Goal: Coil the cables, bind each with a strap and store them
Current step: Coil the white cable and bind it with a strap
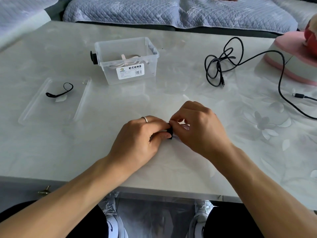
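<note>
At the table's near edge, left hand (137, 136) and right hand (199, 127) both pinch a black strap (170, 132).

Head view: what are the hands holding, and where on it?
Both pinch a small black strap: left hand at its lower end, right hand at its top. Whatever the strap wraps is mostly hidden.

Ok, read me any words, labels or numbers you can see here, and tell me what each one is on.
"欧式收纳盒": bold heading on the white label stuck to the front of the clear box.
Small house logo at the label's left: its wording is too small to read.
Fine print and barcode digits lower on the label: too blurred to read.
Nothing else in view carries readable text.
</note>
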Tool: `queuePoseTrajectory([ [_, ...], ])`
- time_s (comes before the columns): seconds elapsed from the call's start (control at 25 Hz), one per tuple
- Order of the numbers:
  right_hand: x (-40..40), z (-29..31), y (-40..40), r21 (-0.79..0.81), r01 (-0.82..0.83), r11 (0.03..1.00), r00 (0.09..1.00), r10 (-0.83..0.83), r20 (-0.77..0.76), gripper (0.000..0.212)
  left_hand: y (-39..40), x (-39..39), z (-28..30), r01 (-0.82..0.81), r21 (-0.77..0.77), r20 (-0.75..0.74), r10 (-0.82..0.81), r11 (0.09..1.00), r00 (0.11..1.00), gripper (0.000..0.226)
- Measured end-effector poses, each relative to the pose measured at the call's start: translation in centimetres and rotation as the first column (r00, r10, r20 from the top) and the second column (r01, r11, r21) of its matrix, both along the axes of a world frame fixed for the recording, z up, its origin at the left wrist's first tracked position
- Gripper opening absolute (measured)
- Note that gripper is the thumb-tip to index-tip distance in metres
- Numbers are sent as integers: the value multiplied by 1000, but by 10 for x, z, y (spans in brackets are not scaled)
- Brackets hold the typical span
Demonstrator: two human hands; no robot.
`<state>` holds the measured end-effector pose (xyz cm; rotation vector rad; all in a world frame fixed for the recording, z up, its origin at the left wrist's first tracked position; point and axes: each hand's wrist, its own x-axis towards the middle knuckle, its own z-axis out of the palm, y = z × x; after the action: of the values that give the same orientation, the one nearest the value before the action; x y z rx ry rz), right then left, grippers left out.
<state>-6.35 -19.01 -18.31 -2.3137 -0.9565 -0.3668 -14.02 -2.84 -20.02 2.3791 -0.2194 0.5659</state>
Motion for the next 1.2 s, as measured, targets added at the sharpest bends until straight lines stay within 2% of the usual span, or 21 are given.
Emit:
queuePoseTrajectory([
  [0.16,2,1,1,-41,23,999,998,-21,61,9,-1,2,-1,1,-2,-14,-1,1000,1000,13],
  [0.36,0,-7,-1,-23,-61,998,980,64,189,11,0,4,-2,5,-25,-63,-6,1000,998,13],
  [0.56,-5,-13,-7,16,-129,991,968,123,220,13,2,6,3,-20,-80,-65,15,997,998,7],
  [0.64,-5,-13,-7,28,-138,990,974,130,184,11,3,6,4,-10,-87,-69,4,996,998,8],
  [0.8,-6,-9,-6,133,-94,987,995,99,-32,8,5,4,4,18,-98,-106,-28,995,994,13],
  [0.92,-4,-7,-4,133,-41,990,993,54,-101,8,6,2,3,52,-99,-133,-65,994,989,18],
  [1.12,-5,-9,-10,92,-176,980,983,169,77,7,3,2,7,-9,-177,-208,-29,984,978,13],
  [1.2,-5,-9,-10,85,-181,980,977,169,133,7,1,3,7,-52,-171,-210,15,984,978,11],
])
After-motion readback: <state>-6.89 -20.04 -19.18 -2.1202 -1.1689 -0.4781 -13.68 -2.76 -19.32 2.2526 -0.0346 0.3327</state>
